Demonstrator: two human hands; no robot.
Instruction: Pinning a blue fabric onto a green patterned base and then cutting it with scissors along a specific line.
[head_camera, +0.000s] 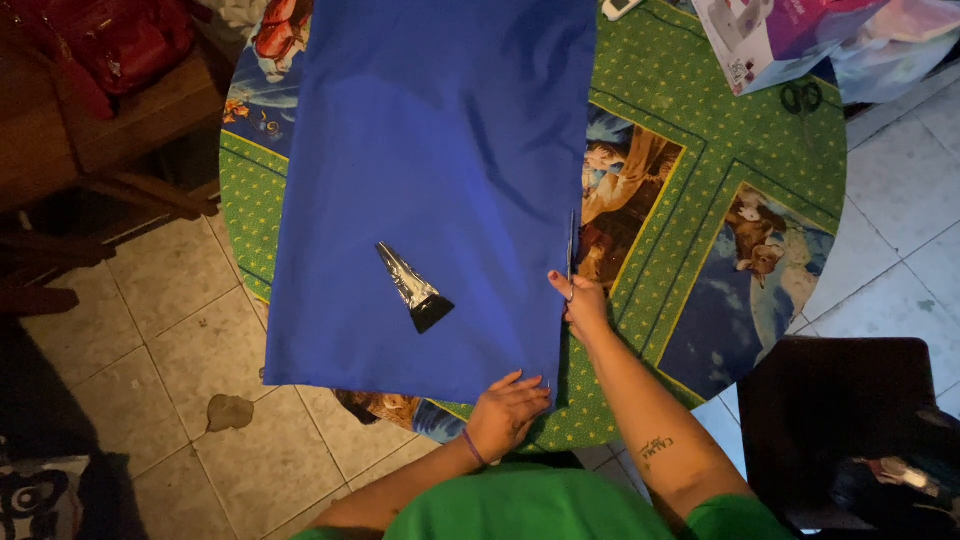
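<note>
The blue fabric (430, 190) serves as the landmark; it is lying over a round table (720, 190) covered with a green patterned cloth and is hanging off the table's near edge.

At the fabric's near right corner, the left hand (508, 412) is pressing flat, fingers spread, holding the cloth down against the table. Just beyond it, along the fabric's right edge, the right hand (580, 305) is closing around the handles of a pair of scissors (572, 250), whose blades are pointing away from the person and lying along that edge. How far the blades are parted cannot be told.

Judging from the blade position, the cut along the right edge is only beginning: the scissors are sitting in the near part of the fabric, and the long stretch of edge beyond them is appearing uncut. Whether a strip is already separating nearer the person cannot be told.

On the fabric, left of the scissors, a dark cone-shaped piece (413, 288) is resting untouched. Well beyond the fabric's right side, a second pair of scissors (801, 98) is lying beside a cardboard box (770, 35).
</note>
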